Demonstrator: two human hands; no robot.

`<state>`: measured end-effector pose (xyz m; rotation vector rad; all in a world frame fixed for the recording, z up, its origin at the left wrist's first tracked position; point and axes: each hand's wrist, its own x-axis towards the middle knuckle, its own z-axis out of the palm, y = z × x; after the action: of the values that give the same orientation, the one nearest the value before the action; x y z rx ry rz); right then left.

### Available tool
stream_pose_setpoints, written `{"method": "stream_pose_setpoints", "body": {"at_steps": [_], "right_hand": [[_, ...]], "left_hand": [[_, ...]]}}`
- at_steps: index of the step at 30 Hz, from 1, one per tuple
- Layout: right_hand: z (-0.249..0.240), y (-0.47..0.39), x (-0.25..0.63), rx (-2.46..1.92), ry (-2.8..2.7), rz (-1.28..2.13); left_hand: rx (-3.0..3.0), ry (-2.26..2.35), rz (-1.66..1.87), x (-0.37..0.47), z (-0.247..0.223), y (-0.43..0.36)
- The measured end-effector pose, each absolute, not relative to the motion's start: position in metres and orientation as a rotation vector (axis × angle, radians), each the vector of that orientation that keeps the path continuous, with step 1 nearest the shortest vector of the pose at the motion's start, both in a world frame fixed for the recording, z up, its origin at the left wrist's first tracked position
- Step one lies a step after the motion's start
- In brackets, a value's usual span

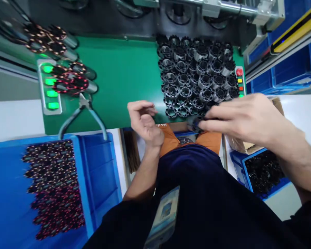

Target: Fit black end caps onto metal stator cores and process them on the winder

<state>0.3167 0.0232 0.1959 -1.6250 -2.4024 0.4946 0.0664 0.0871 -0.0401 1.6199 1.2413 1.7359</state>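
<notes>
My right hand pinches a dark stator core between thumb and fingers at the front edge of the green bench top. It hangs just in front of a block of upright bare stator cores, ring-shaped, black-toothed with silvery walls. Left of that block, my left hand is raised palm up over the bench edge. Its fingers are loosely curled, apart from the thumb, and nothing shows in them. Both hands are slightly blurred.
Copper-wound stators lie at the bench's left beside green-lit buttons. Pliers rest at the front edge, handles overhanging. A blue bin holds rows of wound stators. Black parts fill a right-hand bin. Machine spindles line the back.
</notes>
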Motion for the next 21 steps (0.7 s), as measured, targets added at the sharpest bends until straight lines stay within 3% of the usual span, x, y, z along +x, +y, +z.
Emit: {"method": "stream_pose_setpoints", "body": {"at_steps": [4, 13, 17, 21], "right_hand": [[0.18, 0.095, 0.281, -1.457, -2.995, 0.482], [0.097, 0.12, 0.31, -1.662, -2.869, 0.529], [0.1, 0.12, 0.305, -1.725, -2.656, 0.591], [0.133, 0.114, 0.282, -1.58, -2.783, 0.532]], "left_hand": [[1.545, 1.065, 1.595, 0.058, -0.046, 0.101], [1.838, 1.07, 1.342, 0.053, -0.018, 0.086], [1.869, 1.155, 1.258, 0.055, -0.02, 0.088], [1.899, 1.168, 1.243, 0.054, -0.021, 0.087]]}}
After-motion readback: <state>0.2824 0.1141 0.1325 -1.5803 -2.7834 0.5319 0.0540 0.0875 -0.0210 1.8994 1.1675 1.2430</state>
